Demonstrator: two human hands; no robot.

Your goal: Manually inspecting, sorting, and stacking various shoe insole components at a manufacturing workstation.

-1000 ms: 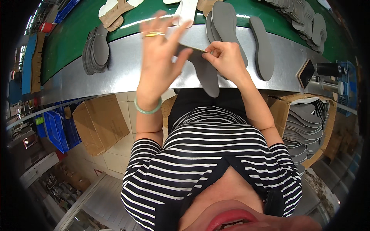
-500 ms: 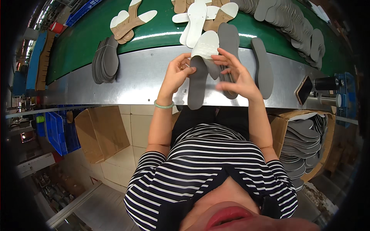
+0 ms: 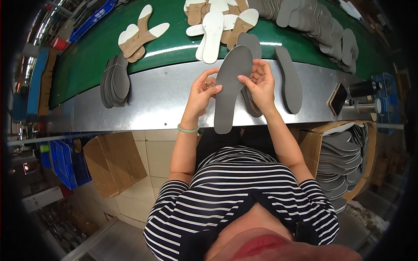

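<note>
A: Which step did you have in hand?

B: You held a grey insole (image 3: 231, 89) upright between your fingers, its broad end pointing away from you; I judged that you were looking it over.

A: How did your fingers sit?

B: Your left hand (image 3: 203, 92) pinched its left edge between thumb and fingers. Your right hand (image 3: 260, 85) gripped the other side, thumb on the grey face, fingers curled at the edge.

A: What did your next move call for?

B: A light hold, I'd say; something that thin probably flexed easily under your thumbs.

A: And half a second earlier?

B: A white surface showed just beyond your left fingers, and your right fingers were spread loosely. Now you had the grey face up, and your right thumb had come onto it.

A: What lay past your fingers?

B: Grey insoles (image 3: 250, 40) right behind your right fingertips, a single insole (image 3: 289, 82) to their right, a banded bundle (image 3: 116, 81) well left of your left fingers, and white insoles (image 3: 213, 35) farthest out, on the green surface (image 3: 93, 71).
</note>
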